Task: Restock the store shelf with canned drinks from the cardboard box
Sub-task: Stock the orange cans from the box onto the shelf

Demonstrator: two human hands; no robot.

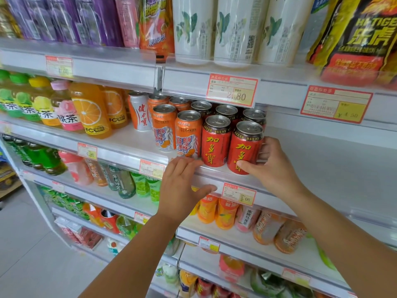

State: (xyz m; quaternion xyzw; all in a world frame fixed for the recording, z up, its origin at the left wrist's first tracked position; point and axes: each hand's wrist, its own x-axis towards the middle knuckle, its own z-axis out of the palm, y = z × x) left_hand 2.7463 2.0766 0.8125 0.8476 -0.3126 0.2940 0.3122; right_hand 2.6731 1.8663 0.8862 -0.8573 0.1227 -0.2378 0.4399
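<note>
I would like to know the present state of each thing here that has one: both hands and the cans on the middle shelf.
right hand: grips the front right red can, thumb on its label
left hand: open, fingers flat on the shelf edge
front right red can: upright, sealed
second red can: upright, sealed
orange Ice Peak cans: upright, sealed

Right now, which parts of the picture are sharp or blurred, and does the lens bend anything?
Head view: the red can in the right hand is sharp; the purple bottles top left are smeared; the wide lens bows the shelf rails; light is even, without hard shadows.
</note>
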